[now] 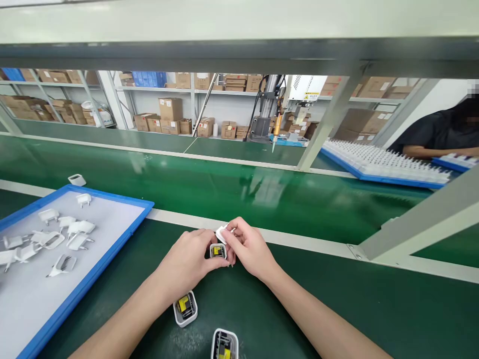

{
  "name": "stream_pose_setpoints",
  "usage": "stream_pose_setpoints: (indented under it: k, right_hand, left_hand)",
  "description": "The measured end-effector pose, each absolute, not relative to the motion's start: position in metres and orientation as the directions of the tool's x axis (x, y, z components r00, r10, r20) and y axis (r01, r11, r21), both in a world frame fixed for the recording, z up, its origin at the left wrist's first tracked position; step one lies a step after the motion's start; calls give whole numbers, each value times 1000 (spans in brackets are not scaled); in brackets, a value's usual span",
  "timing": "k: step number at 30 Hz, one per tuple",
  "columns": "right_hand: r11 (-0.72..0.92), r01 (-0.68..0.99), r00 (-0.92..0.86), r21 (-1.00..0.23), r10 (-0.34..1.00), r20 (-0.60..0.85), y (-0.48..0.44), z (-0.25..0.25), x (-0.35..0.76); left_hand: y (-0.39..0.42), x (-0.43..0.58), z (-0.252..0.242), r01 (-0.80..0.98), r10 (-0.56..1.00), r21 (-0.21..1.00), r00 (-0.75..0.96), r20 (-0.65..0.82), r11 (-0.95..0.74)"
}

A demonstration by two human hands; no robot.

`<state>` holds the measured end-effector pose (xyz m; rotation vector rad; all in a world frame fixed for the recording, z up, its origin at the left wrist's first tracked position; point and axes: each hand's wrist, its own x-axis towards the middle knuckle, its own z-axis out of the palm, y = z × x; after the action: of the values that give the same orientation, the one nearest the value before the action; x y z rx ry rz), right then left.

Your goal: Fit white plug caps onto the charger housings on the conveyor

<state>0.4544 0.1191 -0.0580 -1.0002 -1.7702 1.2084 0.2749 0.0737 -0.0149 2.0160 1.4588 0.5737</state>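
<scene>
Charger housing [217, 251] pinched by left hand [187, 260], cap [223, 233] by right hand [251, 250]; two housings [185, 308] [224, 345] nearby.

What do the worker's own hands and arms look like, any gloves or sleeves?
Left hand and right hand are both bare: no gloves, rings, watch or wristband visible. No sleeves in view down to the frame edge.
</scene>
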Motion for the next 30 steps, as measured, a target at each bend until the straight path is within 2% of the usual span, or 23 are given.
stream_pose_setpoints:
  k: [5,9,11,14,17,19,24,30]
  right_hand:
    - [258,185,-423,-948,892,160,119,-54,454]
    - [423,348,-430,-837,865,258,122,-46,460]
    - [555,428,-515,-713,798,312,123,-38,464]
    - [769,474,-729,-429,616,298,120,-24,467]
    - [839,497,-807,-221,541,238,115,-16,465]
    - [837,517,-808,-177,546,220,112,-14,462]
    - [840,518,-810,-161,542,223,111,-16,459]
    - [843,531,-815,-84,535,222,111,-18,456]
  left_hand:
    - [72,259,-14,577,916,775,401,5,-257]
    - [70,260,-19,637,946,746,322,-30,-193]
    - [71,263,-21,657,957,729,289,-5,-194]
    - [73,264,-22,644,947,725,319,36,-245]
    - [74,263,-21,643,942,722,333,38,-256]
    - [74,262,-21,647,944,720,330,32,-250]
    - [73,259,-23,627,937,732,345,46,-267]
    - [71,260,-24,673,940,686,338,49,-278]
